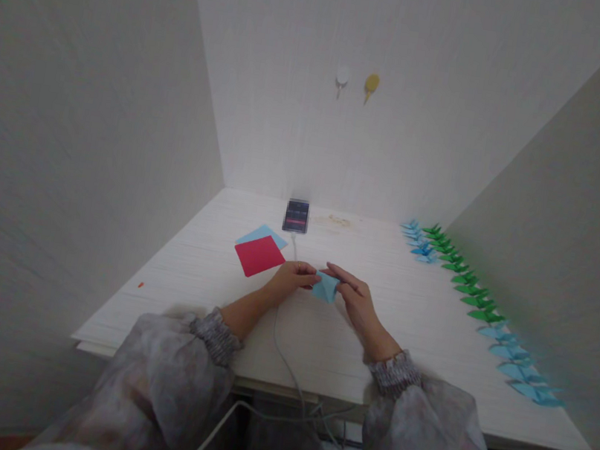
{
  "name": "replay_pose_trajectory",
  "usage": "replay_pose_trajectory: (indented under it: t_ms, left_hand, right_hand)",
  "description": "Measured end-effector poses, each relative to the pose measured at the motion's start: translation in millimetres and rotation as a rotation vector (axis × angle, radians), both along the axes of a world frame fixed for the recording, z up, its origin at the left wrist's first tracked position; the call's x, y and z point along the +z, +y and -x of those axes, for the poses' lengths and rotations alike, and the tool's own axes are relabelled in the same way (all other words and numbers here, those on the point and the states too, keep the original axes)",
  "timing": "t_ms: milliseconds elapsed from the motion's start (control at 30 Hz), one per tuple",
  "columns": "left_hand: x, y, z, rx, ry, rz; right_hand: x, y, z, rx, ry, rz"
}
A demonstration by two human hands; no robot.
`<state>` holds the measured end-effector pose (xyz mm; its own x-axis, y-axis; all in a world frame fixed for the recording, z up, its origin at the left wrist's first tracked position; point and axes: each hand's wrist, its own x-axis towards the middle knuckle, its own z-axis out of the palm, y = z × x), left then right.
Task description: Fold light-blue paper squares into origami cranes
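Between my two hands, above the white tabletop (375, 326), is a small piece of folded light blue origami paper (325, 287). My left hand (292, 279) pinches its left side, thumb in front. On the right edge, my right hand (356, 293) grips the same paper between thumb and fingers, with the index finger stretched along the top. Left of my left hand lies a red paper sheet (258, 256), overlapping a light blue sheet (263, 234) that shows behind it.
A phone (296, 217) lies near the back wall, its white cable (281, 350) running under my left wrist and off the front edge. Green paper cranes (465, 284) and blue paper cranes (520, 372) line the right side. Two hooks (371, 84) are on the wall.
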<state>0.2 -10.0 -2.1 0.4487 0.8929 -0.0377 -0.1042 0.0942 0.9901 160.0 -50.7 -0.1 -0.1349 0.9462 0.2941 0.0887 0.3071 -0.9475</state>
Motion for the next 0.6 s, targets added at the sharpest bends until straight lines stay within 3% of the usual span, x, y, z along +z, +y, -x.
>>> replay_pose_trajectory:
  t_ms: [300,467,600]
  left_hand:
    - [5.0,-4.0,-1.0,0.013,0.128,-0.157]
    - [-0.5,-3.0,-1.1,0.015,0.239,-0.269]
    - [-1.9,-3.3,-2.4,-0.009,0.203,-0.236]
  right_hand:
    - [1.4,2.6,3.9,-0.068,0.016,0.045]
    - [-7.6,7.5,2.7,-0.159,-0.212,0.058]
    - [-12.3,9.5,1.0,-0.164,-0.245,0.053]
